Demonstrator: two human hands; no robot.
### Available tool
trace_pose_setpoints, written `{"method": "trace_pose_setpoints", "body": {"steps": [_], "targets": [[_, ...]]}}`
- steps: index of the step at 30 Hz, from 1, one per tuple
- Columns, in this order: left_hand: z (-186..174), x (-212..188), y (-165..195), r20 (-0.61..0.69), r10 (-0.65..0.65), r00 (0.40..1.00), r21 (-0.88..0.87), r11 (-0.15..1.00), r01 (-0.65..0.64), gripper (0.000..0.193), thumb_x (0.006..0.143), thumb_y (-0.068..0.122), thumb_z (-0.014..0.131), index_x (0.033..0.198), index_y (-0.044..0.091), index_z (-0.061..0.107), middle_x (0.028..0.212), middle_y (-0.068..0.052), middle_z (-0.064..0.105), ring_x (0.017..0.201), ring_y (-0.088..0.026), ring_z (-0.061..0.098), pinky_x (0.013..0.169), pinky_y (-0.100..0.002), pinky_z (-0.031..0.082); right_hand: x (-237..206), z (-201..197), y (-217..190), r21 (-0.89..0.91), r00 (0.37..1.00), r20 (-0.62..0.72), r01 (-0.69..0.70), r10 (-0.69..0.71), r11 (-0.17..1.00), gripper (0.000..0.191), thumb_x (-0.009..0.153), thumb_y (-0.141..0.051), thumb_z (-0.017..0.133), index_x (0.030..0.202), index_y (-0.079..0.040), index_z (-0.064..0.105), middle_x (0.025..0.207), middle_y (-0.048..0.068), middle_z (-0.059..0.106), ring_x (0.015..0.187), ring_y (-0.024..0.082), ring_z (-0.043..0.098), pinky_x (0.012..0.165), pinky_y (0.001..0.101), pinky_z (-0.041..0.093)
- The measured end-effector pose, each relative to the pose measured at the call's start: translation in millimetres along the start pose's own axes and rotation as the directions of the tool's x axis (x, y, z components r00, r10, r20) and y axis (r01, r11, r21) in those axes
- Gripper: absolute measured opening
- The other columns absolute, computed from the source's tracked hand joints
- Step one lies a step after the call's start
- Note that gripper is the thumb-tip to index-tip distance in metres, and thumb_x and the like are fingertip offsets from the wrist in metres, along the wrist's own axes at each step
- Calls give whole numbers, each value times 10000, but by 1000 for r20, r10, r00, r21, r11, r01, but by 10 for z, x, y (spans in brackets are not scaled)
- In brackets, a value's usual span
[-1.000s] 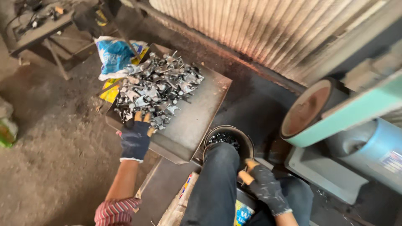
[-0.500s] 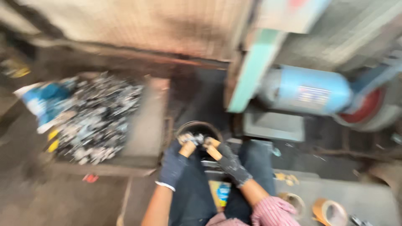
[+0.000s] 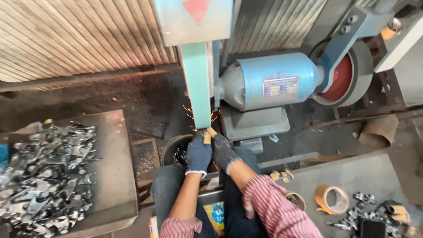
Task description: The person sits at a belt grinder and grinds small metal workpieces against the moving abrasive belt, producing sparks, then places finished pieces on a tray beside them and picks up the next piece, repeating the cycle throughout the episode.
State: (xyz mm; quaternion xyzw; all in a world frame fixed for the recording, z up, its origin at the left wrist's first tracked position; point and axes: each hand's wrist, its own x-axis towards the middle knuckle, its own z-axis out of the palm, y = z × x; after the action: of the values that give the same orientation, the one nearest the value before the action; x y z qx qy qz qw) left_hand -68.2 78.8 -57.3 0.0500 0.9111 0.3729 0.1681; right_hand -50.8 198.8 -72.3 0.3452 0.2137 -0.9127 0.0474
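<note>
My left hand (image 3: 198,153) and my right hand (image 3: 221,149), both in dark gloves with tan fingertips, are closed together on a small metal part (image 3: 206,132). The part is pressed against the green sanding belt (image 3: 196,83) of a grinder, and orange sparks fly around the contact point. The blue motor (image 3: 269,81) sits just right of the belt. Most of the part is hidden by my fingers. Below my hands stands a round dark bucket (image 3: 171,150) with metal pieces inside.
A grey tray (image 3: 115,163) at the left holds a heap of several shiny metal parts (image 3: 44,167). Tape rolls (image 3: 330,199) and more metal parts (image 3: 365,211) lie on a board at the lower right. A red wheel (image 3: 337,77) turns behind the motor.
My view swung right from the parts tray to the grinder. Both hands came together over the bucket, then rose with a part to the belt, where sparks now fly.
</note>
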Motion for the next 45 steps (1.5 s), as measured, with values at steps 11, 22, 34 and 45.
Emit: {"method": "trace_pose_setpoints", "body": {"steps": [11, 22, 34, 45], "targets": [[398, 317, -161, -23, 103, 994, -823, 563, -78, 295, 1008, 233, 648, 1125, -32, 702, 1030, -30, 745, 939, -107, 657, 835, -277, 542, -21, -200, -62, -826, 847, 29, 319, -532, 464, 369, 944, -265, 706, 1189, 11, 715, 1002, 75, 772, 902, 116, 672, 801, 280, 537], [541, 384, -55, -245, 107, 964, -547, 805, -228, 301, 991, 253, 665, 1126, -11, 720, 1009, -154, 769, 909, -204, 726, 782, -334, 560, 129, -181, 37, -630, 884, 85, 405, -460, 663, 350, 1000, -252, 645, 1187, 37, 711, 1029, 54, 748, 911, 105, 651, 796, 272, 531], [437, 189, -173, 191, 329, 925, -853, 522, -10, 334, 952, 193, 711, 1206, -21, 674, 1083, -137, 744, 979, -165, 689, 868, -334, 552, -320, -366, -219, -433, 848, 104, 509, -520, 744, 439, 919, -176, 688, 1325, -30, 606, 1131, 27, 695, 1010, 117, 641, 878, 276, 516], [122, 138, -427, -17, 496, 868, -378, 801, -465, 338, 976, 271, 633, 1207, 28, 680, 1148, -208, 724, 1081, -386, 686, 901, -443, 547, -315, -269, 47, -866, 839, 126, 353, -529, 355, 441, 962, -304, 677, 1293, -13, 702, 1010, 101, 756, 902, 157, 673, 803, 300, 545]]}}
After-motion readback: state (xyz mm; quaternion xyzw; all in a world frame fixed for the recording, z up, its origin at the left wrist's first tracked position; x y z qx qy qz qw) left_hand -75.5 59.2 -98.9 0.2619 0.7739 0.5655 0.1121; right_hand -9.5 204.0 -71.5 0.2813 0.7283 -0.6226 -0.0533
